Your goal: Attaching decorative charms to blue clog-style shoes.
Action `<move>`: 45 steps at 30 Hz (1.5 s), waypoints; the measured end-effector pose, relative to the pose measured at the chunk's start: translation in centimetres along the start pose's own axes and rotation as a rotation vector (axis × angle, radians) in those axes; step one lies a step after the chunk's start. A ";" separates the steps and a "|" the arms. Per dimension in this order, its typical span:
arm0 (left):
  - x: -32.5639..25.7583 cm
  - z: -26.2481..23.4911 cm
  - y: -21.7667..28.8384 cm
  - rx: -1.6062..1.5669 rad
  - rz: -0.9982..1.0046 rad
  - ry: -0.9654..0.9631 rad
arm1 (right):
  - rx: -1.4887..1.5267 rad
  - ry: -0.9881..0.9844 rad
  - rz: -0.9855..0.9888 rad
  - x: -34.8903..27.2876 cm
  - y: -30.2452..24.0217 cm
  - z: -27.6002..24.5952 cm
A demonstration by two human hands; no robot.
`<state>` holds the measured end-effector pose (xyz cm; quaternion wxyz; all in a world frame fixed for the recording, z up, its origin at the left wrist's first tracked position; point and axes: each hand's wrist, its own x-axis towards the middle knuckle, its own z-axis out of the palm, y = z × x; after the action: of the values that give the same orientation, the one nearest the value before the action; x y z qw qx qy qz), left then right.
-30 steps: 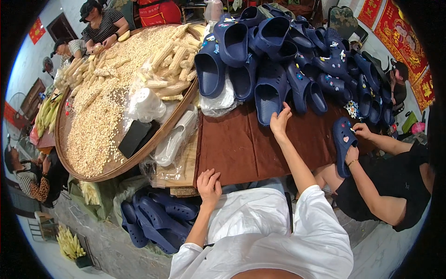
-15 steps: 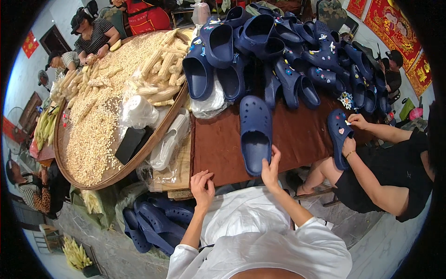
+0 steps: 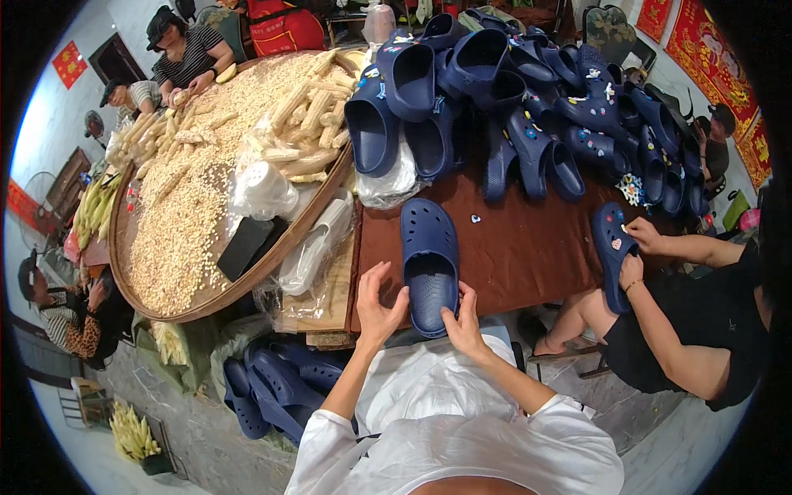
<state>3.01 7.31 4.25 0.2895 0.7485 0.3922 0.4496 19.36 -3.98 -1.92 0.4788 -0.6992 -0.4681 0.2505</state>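
A plain navy clog point(image 3: 430, 239) with holes in its toe lies on the brown cloth, toe pointing away from me, its heel over the table's near edge. My right hand point(image 3: 464, 324) grips the right side of its heel, thumb inside the opening. At the left side of the heel, my left hand point(image 3: 381, 307) has its fingers apart and its thumb beside or lightly touching the rim. A small white-and-blue charm point(image 3: 475, 219) rests on the cloth to the right of the clog. Neither palm shows.
Many navy clogs point(image 3: 528, 91), several with charms, are heaped at the back. On the right, a co-worker holds a charm-studded clog point(image 3: 612, 247). A round tray point(image 3: 330, 194) of corn kernels and cobs stands left. More clogs point(image 3: 276, 384) lie low on the left. Brown cloth point(image 3: 528, 247) covers the table.
The clog has come nearer to me and shifted left, down onto the table edge. My left hand has risen from the table edge to its side. The small charm on the cloth now shows.
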 end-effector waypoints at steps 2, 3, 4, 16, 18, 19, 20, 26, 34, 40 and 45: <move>0.6 0.2 -0.5 0.027 0.009 -0.002 | -0.034 -0.037 0.001 0.1 -0.6 -0.1; 0.8 0.5 -0.8 -0.001 -0.034 -0.014 | -0.073 -0.062 0.000 0.3 -0.9 -0.3; 1.0 0.6 -1.0 -0.028 -0.080 -0.024 | -0.073 -0.065 0.008 0.5 -1.8 -0.6; 0.9 3.2 -3.0 -0.094 -0.154 -0.016 | -0.119 0.043 -0.156 5.1 -2.4 -3.7; 0.7 3.3 -2.9 -0.100 -0.160 0.000 | -0.166 0.124 -0.243 8.2 -0.8 -4.6; 0.7 3.4 -2.7 -0.117 -0.177 0.006 | -0.233 0.154 -0.281 10.0 -0.1 -4.9; 0.8 3.4 -2.5 -0.134 -0.191 0.011 | -0.299 0.186 -0.320 11.7 0.5 -5.2; 0.4 1.8 -2.3 -0.184 -0.307 -0.063 | -0.551 0.195 -0.295 18.0 3.7 -4.9; -0.5 0.3 1.5 0.034 -0.105 0.202 | -0.468 0.250 -0.383 18.5 5.2 -5.3; -1.3 3.8 2.4 -0.628 -0.574 -0.052 | 0.115 -0.095 -0.114 14.5 0.1 -3.6; 1.2 5.5 0.6 -0.990 -0.823 -0.083 | 0.415 -0.277 0.023 11.9 -2.7 -1.7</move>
<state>8.54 7.56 2.92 0.7643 0.3313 0.3818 0.4004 24.77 6.23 2.37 0.5406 -0.5499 -0.4600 0.4402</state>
